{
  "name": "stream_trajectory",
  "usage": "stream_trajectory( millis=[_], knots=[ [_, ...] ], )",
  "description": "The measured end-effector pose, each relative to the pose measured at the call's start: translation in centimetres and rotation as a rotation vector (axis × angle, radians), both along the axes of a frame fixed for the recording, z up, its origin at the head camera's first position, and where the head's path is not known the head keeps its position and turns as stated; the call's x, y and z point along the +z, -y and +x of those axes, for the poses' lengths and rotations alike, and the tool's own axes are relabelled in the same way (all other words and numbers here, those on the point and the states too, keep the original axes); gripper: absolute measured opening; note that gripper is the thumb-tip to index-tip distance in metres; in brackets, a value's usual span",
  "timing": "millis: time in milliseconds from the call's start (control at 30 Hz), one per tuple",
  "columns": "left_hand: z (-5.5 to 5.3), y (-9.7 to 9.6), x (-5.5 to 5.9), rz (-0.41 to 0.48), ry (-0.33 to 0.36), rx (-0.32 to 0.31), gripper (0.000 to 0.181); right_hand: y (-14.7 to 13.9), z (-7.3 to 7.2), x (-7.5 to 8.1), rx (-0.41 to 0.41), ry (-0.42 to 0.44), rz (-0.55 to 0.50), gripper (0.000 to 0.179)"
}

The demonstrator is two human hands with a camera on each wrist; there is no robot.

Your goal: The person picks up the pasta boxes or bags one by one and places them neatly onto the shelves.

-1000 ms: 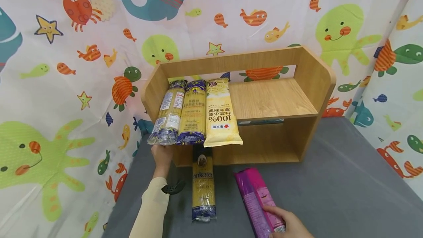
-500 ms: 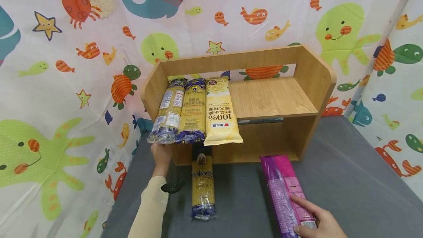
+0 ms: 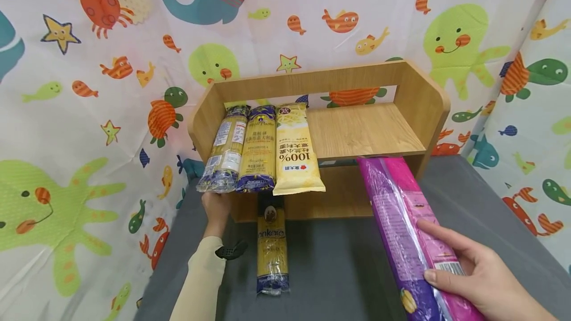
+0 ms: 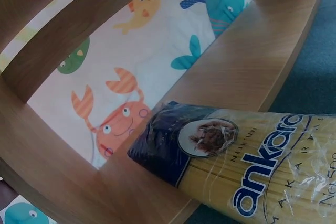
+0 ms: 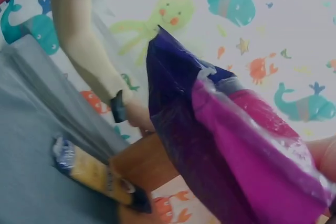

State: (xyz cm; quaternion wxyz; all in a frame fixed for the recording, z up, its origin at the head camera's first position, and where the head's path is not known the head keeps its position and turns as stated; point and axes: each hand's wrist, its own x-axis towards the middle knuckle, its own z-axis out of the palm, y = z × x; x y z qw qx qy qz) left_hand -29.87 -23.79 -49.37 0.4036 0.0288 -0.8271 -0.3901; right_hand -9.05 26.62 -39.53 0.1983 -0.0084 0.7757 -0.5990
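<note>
My right hand (image 3: 479,269) grips a long purple and pink plastic packet (image 3: 397,227) near its lower end, thumb and index finger across its face. The raised packet's far end overlaps the right front of the wooden shelf (image 3: 366,130) in the head view. My left hand (image 3: 217,210) is at the shelf's lower left, just below an overhanging spaghetti packet (image 3: 227,147); its fingers are hidden, so I cannot tell how they hold. A yellow Ankara pasta packet (image 3: 272,246) lies with its dark end in the shelf's lower compartment, also filling the left wrist view's lower right.
Beside the left spaghetti packet, a blue-ended spaghetti packet (image 3: 258,147) and a pale yellow noodle packet (image 3: 294,152) lie on the upper board, their ends jutting past its front. Grey cloth (image 3: 330,261) covers the table. A sea-animal curtain (image 3: 134,24) hangs behind.
My right hand has lifted the purple and pink packet off the table and carried it right and up towards the shelf. The left hand stays at the shelf's lower left.
</note>
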Motion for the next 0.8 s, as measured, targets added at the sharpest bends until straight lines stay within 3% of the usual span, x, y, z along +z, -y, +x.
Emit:
stream_trajectory(
  millis=[133,267,600,800],
  knots=[
    [-0.1,0.0,0.0,-0.005,-0.015,-0.003,0.023,0.9,-1.8,3.1,-0.029,-0.038,-0.01,0.074],
    [0.0,-0.1,0.0,-0.008,-0.023,-0.01,0.024,2.2,-4.6,5.2,-0.056,-0.125,0.05,0.078],
    [-0.2,0.1,-0.2,-0.006,-0.012,-0.017,0.022,5.6,-12.5,8.1,-0.077,-0.152,0.07,0.082],
    [-0.2,0.2,-0.4,-0.024,-0.028,0.0,0.022,6.9,-15.0,8.2,-0.061,-0.113,0.115,0.082]
  ],
)
